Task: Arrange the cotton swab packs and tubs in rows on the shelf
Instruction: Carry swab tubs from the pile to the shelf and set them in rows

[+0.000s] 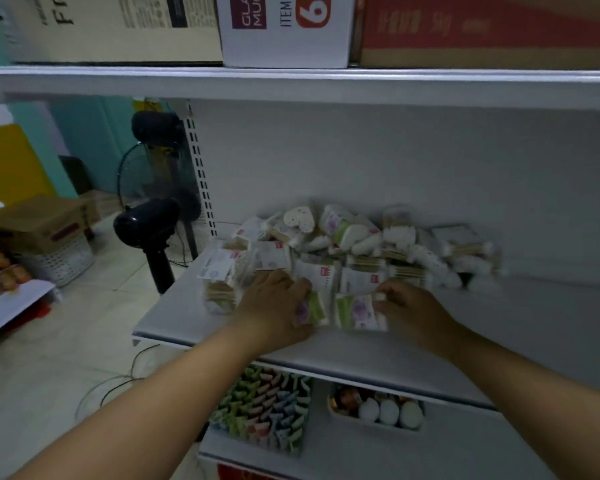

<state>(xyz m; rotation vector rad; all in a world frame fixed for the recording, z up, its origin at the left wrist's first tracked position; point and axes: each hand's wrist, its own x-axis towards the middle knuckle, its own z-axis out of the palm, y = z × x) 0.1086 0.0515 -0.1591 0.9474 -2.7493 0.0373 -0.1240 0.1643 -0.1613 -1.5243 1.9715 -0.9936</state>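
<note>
Green-and-white film packs, two of them, lie side by side near the front of the white metal shelf (534, 306). Your left hand (274, 299) grips the left pack (310, 308), fingers curled over its near end. Your right hand (406, 306) pinches the right pack (357, 311) at its upper right corner. Motion blur hides the exact finger contact, but neither hand looks released.

Both packs are flat on the shelf and nearly touching, long sides parallel. My read is that you're squaring them up to start a front row.

The pile (361, 244) behind is unsorted and reaches the back panel. It holds soft clear bags of white-tipped swabs, some with wooden sticks, lying at all angles. A heart tub (300, 218) is rigid and tilted on top at the back left. A stack (222, 282) of wooden-stick packs sits at the left end, just beside your left hand.

Bags are slippery and floppy, so they will likely slide when nudged. The tub should stand firm.

Cardboard boxes (284, 29) are overhead, and a black fan (153, 230) is on the floor to the left.
</note>
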